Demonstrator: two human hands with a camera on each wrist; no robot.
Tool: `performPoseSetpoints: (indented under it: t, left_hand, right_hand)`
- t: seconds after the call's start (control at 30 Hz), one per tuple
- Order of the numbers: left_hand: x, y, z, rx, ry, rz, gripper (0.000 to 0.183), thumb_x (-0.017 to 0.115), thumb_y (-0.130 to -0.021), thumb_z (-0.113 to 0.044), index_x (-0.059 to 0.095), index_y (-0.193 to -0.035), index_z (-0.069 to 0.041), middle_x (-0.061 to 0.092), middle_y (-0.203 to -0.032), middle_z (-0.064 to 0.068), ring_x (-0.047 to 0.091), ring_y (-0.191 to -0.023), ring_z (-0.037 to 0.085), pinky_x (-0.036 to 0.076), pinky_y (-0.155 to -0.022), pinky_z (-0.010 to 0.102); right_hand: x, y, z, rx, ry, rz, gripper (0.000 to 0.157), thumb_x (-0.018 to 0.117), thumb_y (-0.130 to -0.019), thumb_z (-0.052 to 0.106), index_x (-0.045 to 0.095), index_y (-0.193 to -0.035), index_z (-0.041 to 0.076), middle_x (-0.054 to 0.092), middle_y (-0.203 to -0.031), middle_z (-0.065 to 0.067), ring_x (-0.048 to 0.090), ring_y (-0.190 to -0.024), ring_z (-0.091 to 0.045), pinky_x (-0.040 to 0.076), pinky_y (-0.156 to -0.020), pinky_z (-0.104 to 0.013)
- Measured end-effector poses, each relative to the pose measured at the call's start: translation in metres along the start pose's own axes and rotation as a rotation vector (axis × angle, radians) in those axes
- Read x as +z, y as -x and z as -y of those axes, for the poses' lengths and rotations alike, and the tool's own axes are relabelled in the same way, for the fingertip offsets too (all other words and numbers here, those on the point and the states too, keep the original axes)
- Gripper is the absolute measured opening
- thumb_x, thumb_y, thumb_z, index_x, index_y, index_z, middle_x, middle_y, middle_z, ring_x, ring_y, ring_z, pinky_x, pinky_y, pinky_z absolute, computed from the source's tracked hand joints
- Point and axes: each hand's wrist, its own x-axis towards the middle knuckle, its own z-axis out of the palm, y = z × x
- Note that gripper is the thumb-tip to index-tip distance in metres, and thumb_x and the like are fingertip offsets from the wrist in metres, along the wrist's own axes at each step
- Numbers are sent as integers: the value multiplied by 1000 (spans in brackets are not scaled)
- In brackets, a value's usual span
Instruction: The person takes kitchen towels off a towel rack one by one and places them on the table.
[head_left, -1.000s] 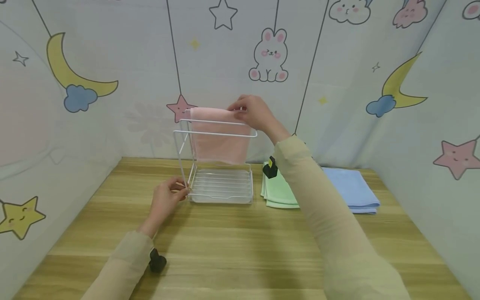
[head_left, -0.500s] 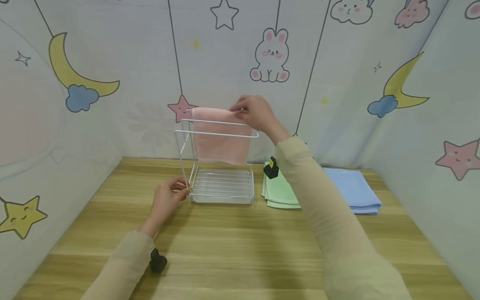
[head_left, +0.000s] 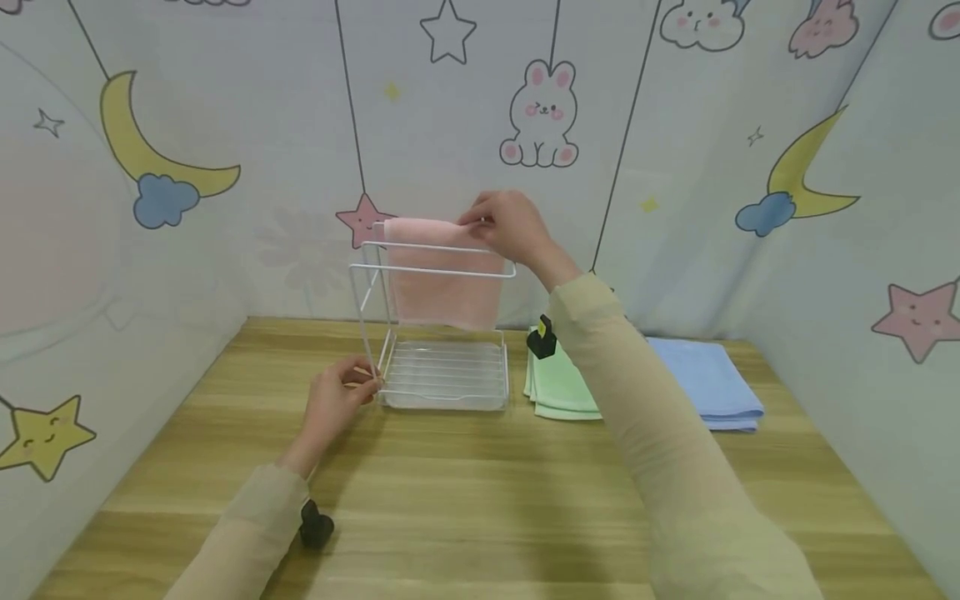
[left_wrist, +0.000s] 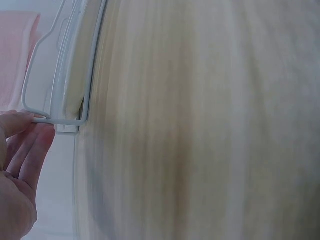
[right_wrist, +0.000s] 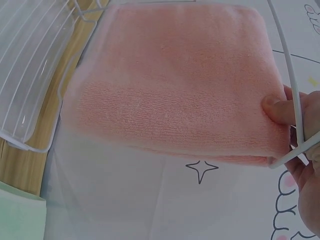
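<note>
A pink towel (head_left: 446, 287) hangs folded over the rearmost top bar of a white wire rack (head_left: 435, 271). My right hand (head_left: 513, 225) pinches the towel's upper right part at that bar; in the right wrist view the thumb (right_wrist: 280, 110) presses on the cloth and the other fingers are partly hidden behind it. Low at the rack's front left corner, my left hand (head_left: 335, 400) grips the wire frame between thumb and fingers, as the left wrist view also shows at the frame's corner (left_wrist: 65, 121). A clear tray (head_left: 450, 400) sits in the rack's base.
Right of the rack lies a folded green towel (head_left: 562, 387), partly covered by the right sleeve (head_left: 652, 417). Farther right is a folded blue towel (head_left: 705, 379). A printed curtain wall (head_left: 300, 108) stands close behind the wooden table (head_left: 450, 500).
Almost nothing differs. Both hands keep their holds on the towel and the rack, and the head view has tilted very slightly.
</note>
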Motion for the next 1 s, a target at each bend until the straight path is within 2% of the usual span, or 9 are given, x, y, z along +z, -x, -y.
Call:
performPoseSetpoints:
  t: [0.3, 0.53, 0.73, 0.87, 1.0]
  left_hand:
    - [2, 0, 2, -13, 7, 4, 15, 70, -87, 4, 65, -100, 6, 72, -98, 28, 74, -82, 27, 63, -65, 19]
    - [1, -2, 2, -16, 15, 1, 14, 69, -86, 4, 64, -100, 7, 72, -98, 28, 71, -77, 10, 63, -66, 18]
    - [0, -3, 3, -10, 16, -1, 14, 69, -87, 5, 64, -100, 7, 72, -99, 29, 68, -75, 3, 63, -66, 19]
    - [0, -2, 2, -13, 19, 1, 15, 70, -86, 4, 64, -100, 7, 72, -99, 28, 69, -75, 3, 63, -66, 19]
    - [-1, -1, 3, -9, 22, 4, 15, 71, -87, 3, 64, -100, 7, 72, -99, 29, 71, -77, 9, 64, -67, 20]
  right_hand:
    - [2, 1, -1, 3, 18, -21, 21, 62, -94, 7, 78, -105, 13, 76, -106, -3, 68, -101, -18, 57, -91, -33]
    - [3, 2, 2, 3, 55, -32, 20, 63, -96, 12, 76, -111, 15, 74, -106, -3, 66, -101, -18, 57, -92, -32]
    - [3, 1, 4, -15, 45, -55, 20, 63, -97, 12, 75, -113, 12, 73, -107, -5, 65, -101, -19, 57, -91, -31]
    - [3, 2, 4, -21, 23, -61, 20, 63, -97, 11, 75, -112, 11, 73, -107, -7, 65, -101, -20, 57, -91, -32]
    - [3, 1, 3, -37, -7, -88, 19, 63, -96, 10, 75, -110, 10, 73, -106, -7, 65, -100, -20, 57, -91, -31]
